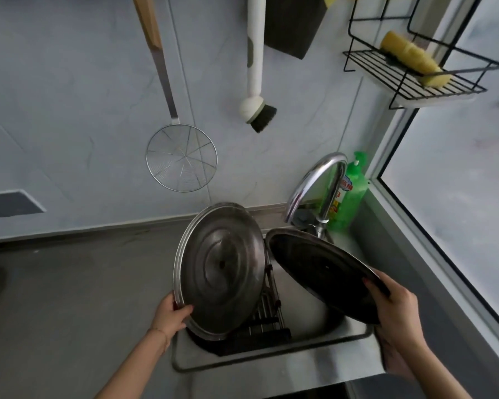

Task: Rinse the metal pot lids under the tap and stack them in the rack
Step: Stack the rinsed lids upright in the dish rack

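left hand [172, 312]: gripping the near rim of the left lid [219, 269], thumb lying on its face, fingers wrapping behind the edge.
left lid: standing almost upright over the left part of the sink [271, 361], concave underside facing the camera, lower edge sitting at the rack [267, 315]. A 2nd rim is showing along its left edge, so it may be 2 lids nested; cannot tell for sure.
right hand [395, 306]: clamping the near edge of the right lid [323, 272], thumb on top, fingers underneath and hidden.
right lid: tilting over the right part of the sink, far edge up near the base of the tap [317, 182], near edge low in the hand. Dark face is pointing at the camera. Not touching the left lid; a narrow gap is showing between the 2.
rack: lying across the sink, mostly hidden behind the left lid; only bars and black end pieces are showing.
tap: curving over the back of the sink, spout above the right lid's far edge. Water flow: cannot tell.
soap bottle [349, 194]: green, standing behind the sink, just right of the tap.
skimmer [182, 156]: hanging on the wall above and left of the sink.
brush [257, 108]: hanging on the wall straight above the sink.
wire shelf [415, 82]: mounted up right of the sink, holding a yellow sponge [412, 57].
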